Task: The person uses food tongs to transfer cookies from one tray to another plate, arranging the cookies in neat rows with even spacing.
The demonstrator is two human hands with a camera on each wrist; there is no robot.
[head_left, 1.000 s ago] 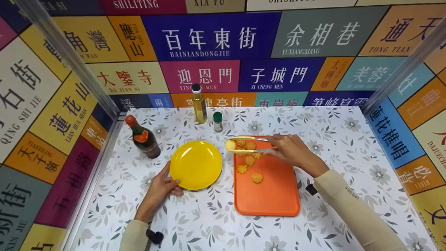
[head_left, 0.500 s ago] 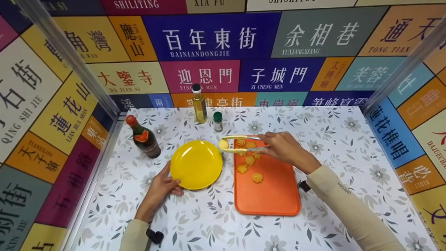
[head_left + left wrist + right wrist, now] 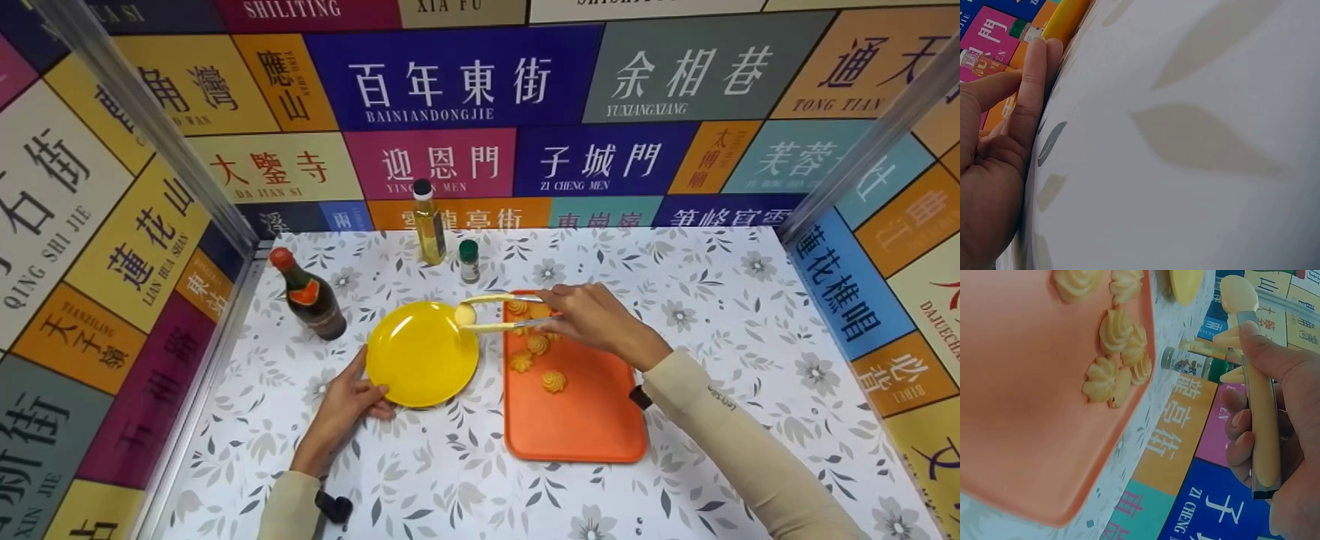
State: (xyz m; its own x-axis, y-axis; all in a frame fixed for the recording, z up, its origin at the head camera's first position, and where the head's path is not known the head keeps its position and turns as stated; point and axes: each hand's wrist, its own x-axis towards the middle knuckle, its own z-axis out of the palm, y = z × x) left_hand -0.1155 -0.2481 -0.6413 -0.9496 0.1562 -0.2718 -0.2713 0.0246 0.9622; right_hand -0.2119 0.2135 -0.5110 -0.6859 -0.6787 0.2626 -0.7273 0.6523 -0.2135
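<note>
Two hands busy: left hand (image 3: 346,401) flat, steadying the plate (image 3: 421,354), right hand (image 3: 592,318) squeezing tongs (image 3: 495,311) — I'd keep that cookie (image 3: 465,315) pinched gently till it's over the plate's middle.

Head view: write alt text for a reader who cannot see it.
A person's right hand holds yellow tongs with their tips over the rim of a yellow plate, which the left hand touches at its near edge. Swirled cookies lie on an orange tray beside the plate; three bottles stand behind on the flowered table.
</note>
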